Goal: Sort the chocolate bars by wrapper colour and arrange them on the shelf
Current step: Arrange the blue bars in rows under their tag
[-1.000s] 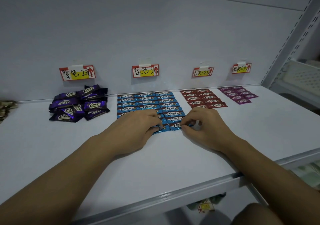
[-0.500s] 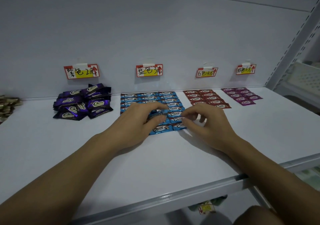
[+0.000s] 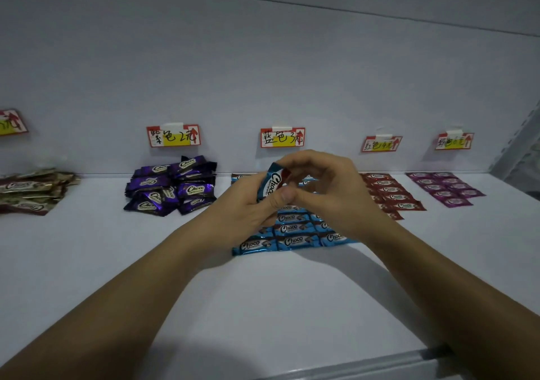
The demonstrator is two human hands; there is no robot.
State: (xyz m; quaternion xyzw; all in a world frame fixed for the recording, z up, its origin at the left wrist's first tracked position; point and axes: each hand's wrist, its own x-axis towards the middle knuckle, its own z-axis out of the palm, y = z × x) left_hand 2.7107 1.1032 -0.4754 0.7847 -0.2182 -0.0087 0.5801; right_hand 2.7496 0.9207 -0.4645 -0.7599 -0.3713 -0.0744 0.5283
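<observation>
A blue-wrapped chocolate bar [image 3: 271, 182] is held upright above the shelf, gripped between the fingers and thumb of my left hand [image 3: 248, 207]. My right hand [image 3: 330, 192] curls around its top end, fingertips touching the wrapper. Below both hands lies a neat grid of blue bars [image 3: 292, 235], partly hidden by them. A loose pile of purple bars [image 3: 172, 189] sits to the left. Red bars [image 3: 391, 194] and pink bars [image 3: 447, 188] lie in tidy rows to the right.
A heap of gold-brown bars [image 3: 29, 191] lies at the far left. Handwritten price labels [image 3: 283, 137] hang on the back wall above each group. The white shelf [image 3: 263, 306] has its front edge near the bottom; a metal upright [image 3: 523, 143] stands at right.
Both hands have risen from the blue grid, lifting one blue bar upright between them. The camera has moved closer and shifted left, bringing the gold-brown heap into view.
</observation>
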